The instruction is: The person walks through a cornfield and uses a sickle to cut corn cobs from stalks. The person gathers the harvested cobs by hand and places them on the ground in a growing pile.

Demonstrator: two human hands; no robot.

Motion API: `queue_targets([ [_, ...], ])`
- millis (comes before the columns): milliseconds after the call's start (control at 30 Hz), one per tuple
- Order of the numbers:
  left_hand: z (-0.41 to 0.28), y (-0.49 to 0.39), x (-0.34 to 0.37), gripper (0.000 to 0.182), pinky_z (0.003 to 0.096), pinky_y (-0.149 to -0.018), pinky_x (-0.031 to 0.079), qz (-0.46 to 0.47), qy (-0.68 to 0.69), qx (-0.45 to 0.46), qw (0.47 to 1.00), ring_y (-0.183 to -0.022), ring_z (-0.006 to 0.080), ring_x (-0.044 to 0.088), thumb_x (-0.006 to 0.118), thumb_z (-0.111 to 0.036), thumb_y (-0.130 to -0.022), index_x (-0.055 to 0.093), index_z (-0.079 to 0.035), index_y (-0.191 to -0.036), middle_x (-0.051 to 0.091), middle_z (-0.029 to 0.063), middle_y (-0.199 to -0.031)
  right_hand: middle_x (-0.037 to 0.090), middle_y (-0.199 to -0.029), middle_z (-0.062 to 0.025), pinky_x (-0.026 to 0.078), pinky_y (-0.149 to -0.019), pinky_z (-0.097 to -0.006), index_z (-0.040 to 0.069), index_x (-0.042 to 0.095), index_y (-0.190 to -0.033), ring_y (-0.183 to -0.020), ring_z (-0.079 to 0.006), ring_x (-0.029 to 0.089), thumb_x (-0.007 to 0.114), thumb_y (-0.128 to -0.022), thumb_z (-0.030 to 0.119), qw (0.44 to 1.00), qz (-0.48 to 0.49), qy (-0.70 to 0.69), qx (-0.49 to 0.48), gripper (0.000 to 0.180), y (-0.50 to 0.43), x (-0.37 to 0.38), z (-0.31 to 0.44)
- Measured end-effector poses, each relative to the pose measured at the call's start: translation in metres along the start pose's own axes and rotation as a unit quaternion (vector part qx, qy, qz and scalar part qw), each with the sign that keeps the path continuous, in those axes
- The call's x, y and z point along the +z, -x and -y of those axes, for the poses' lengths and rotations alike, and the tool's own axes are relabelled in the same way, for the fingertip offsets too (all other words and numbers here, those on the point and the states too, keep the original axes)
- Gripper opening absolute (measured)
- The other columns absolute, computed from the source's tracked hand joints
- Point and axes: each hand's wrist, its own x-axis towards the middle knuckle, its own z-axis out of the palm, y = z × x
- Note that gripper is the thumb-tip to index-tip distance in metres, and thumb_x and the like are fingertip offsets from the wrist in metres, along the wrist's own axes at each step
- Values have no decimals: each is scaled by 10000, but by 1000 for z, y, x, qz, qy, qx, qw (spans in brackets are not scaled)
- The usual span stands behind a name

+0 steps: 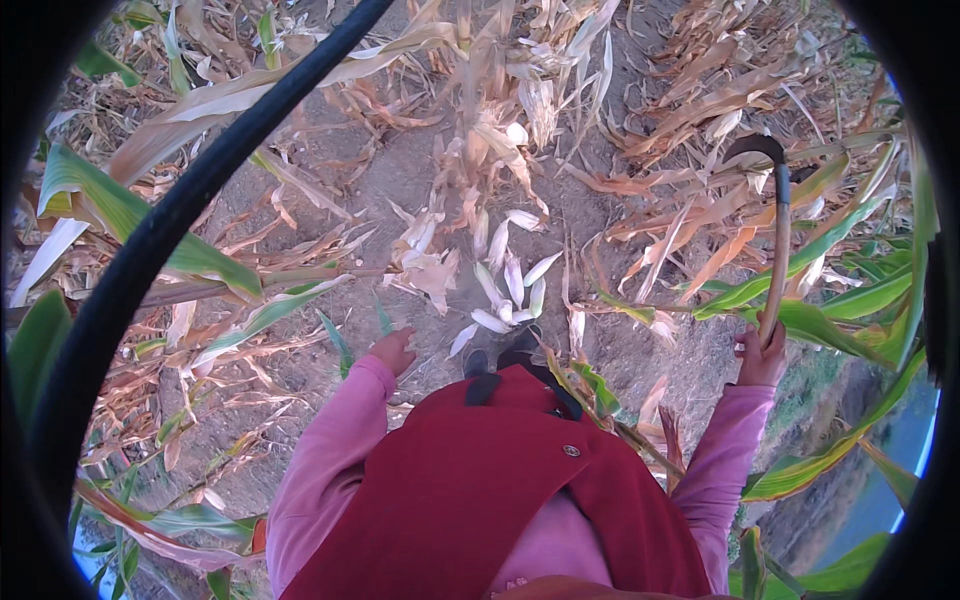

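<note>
My right hand [761,354] grips the wooden handle of a sickle [778,247], held upright out to the right. Its dark curved blade [754,146] hooks left at the top, among dry corn leaves. On the left, my left hand [394,351] hangs beside my body with loosely bent fingers and nothing seen in it. A small heap of pale corn ears [513,277] lies on the soil just ahead of my shoes [477,363]. The ears point in various directions.
Dry cut corn stalks and leaves [720,90] cover the ground at the right; more litter [247,262] lies left. A stalk with dry husks [469,82] stands ahead. Green corn leaves [870,292] crowd my right side. A dark curved bar [187,202] crosses the left foreground.
</note>
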Motion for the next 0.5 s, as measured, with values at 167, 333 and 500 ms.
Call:
queue_targets([
  [167,-122,-61,-43,412,419,-853,482,-179,-73,201,960,-1009,342,577,570,-117,-814,531,-108,-1225,571,149,-1129,617,-878,-30,375,-428,-190,12,547,-1118,-596,-62,513,592,-883,130,975,-183,-92,90,266,-51,-62,-62],
  [333,-225,-166,-82,395,405,-899,461,-326,-111,254,904,-1022,343,559,556,-11,-778,537,-14,-1172,574,168,-1122,607,-836,-25,364,-417,-189,12,547,-1102,-547,-54,469,607,-890,146,958,-204,-84,183,257,-46,-100,-126],
  [500,-274,-264,-100,429,411,-972,399,-436,-70,200,874,-1155,395,449,514,11,-772,445,37,-1194,457,208,-1206,620,-873,-47,364,-401,-171,-21,523,-1145,-527,-43,454,545,-916,99,963,-193,-82,167,259,-29,-97,-131],
])
